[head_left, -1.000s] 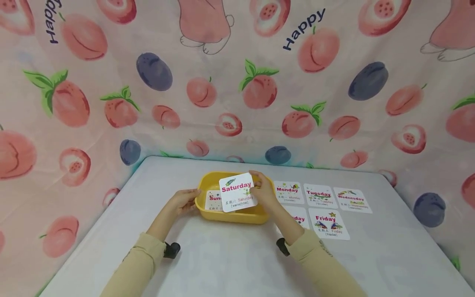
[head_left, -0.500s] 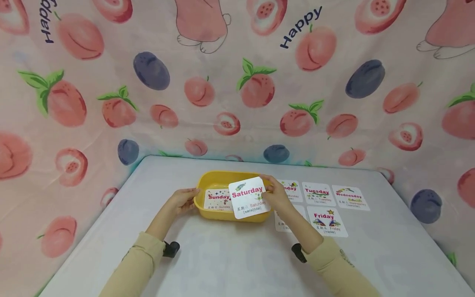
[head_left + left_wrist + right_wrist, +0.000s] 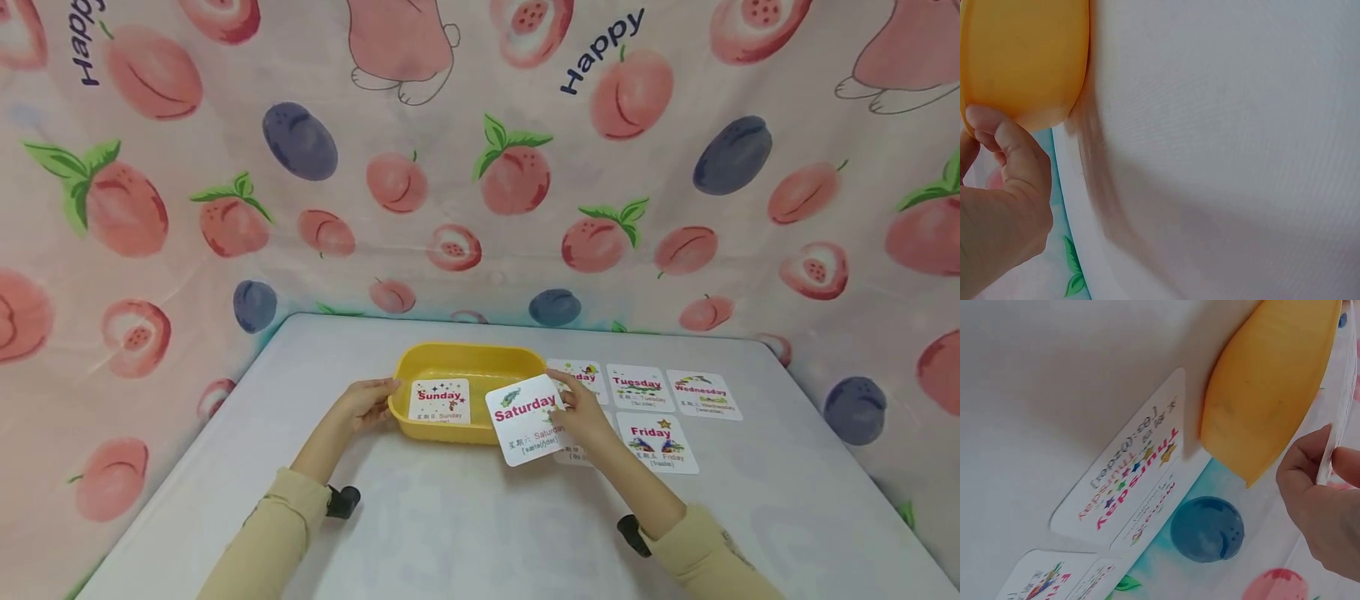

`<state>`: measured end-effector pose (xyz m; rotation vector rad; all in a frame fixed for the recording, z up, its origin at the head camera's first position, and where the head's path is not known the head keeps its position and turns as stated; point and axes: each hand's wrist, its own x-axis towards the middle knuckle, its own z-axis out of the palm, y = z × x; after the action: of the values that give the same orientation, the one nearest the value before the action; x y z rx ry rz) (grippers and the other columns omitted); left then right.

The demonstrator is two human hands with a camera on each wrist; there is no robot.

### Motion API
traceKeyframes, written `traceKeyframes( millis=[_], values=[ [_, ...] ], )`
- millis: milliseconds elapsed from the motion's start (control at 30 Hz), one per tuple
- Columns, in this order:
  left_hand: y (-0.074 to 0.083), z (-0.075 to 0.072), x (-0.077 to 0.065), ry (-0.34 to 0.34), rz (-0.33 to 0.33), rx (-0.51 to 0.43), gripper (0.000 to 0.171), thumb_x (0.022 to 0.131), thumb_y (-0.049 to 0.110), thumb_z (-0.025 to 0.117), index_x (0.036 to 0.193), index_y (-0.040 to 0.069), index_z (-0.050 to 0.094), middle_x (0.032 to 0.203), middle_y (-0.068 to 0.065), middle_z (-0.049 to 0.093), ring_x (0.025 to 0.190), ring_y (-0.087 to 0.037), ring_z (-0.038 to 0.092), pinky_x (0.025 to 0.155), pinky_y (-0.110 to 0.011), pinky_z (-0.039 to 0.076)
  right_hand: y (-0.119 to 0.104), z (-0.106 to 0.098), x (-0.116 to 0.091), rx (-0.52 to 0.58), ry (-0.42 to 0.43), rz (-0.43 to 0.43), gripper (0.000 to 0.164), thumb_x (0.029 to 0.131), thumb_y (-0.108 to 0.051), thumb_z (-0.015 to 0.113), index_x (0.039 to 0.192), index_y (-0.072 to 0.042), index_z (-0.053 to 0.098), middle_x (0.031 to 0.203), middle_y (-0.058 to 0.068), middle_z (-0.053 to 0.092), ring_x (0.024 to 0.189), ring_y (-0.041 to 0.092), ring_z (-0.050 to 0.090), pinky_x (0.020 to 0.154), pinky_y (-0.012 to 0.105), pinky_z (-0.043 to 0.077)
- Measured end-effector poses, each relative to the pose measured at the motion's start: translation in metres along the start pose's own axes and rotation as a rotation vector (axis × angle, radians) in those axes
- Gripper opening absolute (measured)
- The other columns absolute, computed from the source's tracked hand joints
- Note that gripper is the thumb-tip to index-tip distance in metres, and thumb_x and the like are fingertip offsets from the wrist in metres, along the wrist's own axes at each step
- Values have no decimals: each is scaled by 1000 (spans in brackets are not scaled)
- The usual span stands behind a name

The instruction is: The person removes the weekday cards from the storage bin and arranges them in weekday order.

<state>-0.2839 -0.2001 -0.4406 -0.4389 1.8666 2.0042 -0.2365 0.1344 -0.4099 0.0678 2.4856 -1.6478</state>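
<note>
My right hand [image 3: 587, 414] pinches the white Saturday card [image 3: 525, 421] by its right edge. The card is tilted and raised, overlapping the right front of the yellow basket [image 3: 480, 354] in the head view. In the right wrist view the card shows edge-on between thumb and fingers [image 3: 1300, 462]. My left hand [image 3: 367, 406] grips the basket's left rim, with thumb and fingers on either side of it in the left wrist view. Inside the basket lies the Sunday card [image 3: 440, 402], face up.
Right of the basket, cards lie in two rows: Monday [image 3: 583, 379], Tuesday [image 3: 637, 389] and Wednesday [image 3: 703, 396] behind, Thursday [image 3: 1132, 469] and Friday [image 3: 657, 444] in front. The white table [image 3: 420, 533] backs onto a peach-print cloth [image 3: 517, 275].
My right hand has carried the Saturday card out from over the basket, rightward and toward me, uncovering the Sunday card. The left hand stays at the basket's rim.
</note>
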Motion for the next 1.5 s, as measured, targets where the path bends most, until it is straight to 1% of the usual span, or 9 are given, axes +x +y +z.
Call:
traceKeyframes(
  millis=[167,300,433,567,667,867,1067,1300,1500],
  values=[
    [-2,0,1,3,-1,12,54,98,21,52,140,-7,33,82,0,57,62,-3,53,57,-12,50,8,-10,-8,-67,9,11,61,90,3,49,145,-16,33,122,24,54,89,20,62,72,27,55],
    [-1,0,1,30,-6,31,51,97,21,53,138,-6,37,84,0,56,63,-4,52,57,-13,49,15,-20,-11,-89,18,-12,60,90,4,47,146,-11,31,117,26,54,85,19,61,68,24,53],
    [2,1,1,45,-14,35,50,97,20,54,137,-5,39,89,-3,56,64,-5,51,56,-13,48,23,-32,-12,-105,42,-18,62,89,2,51,146,-8,30,116,27,54,86,19,61,66,23,52],
    [3,1,1,59,-32,35,51,96,21,55,138,-4,39,96,-5,56,66,-6,52,57,-13,48,31,-44,-13,-92,68,20,66,88,-1,57,147,-8,28,117,26,52,84,17,61,66,23,52],
    [4,0,2,72,-38,48,51,96,20,55,138,-3,40,95,-5,55,66,-6,52,57,-14,48,38,-52,-14,-99,79,30,68,87,-2,59,147,-7,27,115,26,52,81,15,61,65,24,51],
    [5,-1,3,52,-25,53,50,96,19,54,138,-3,39,89,-2,57,65,-5,52,57,-14,49,52,-71,-16,-154,99,48,68,87,-4,59,146,-3,25,117,28,51,82,16,60,65,23,49],
    [7,0,2,35,-35,31,49,97,17,52,139,-4,37,85,-1,59,63,-4,55,56,-13,50,67,-91,-16,-191,130,71,69,89,-5,59,147,-1,23,114,28,50,81,15,57,63,21,49],
    [9,-2,4,24,-52,40,50,97,17,53,140,-4,37,81,0,59,62,-4,55,56,-13,50,78,-116,-19,-249,159,105,68,89,-7,57,147,1,21,122,31,42,95,27,52,65,19,44],
    [9,-3,4,0,-65,30,52,97,17,53,141,-4,35,84,-1,59,63,-5,56,58,-14,51,93,-135,-19,-289,175,138,69,91,-11,56,146,4,18,125,33,39,99,33,51,66,20,44]
  ],
)
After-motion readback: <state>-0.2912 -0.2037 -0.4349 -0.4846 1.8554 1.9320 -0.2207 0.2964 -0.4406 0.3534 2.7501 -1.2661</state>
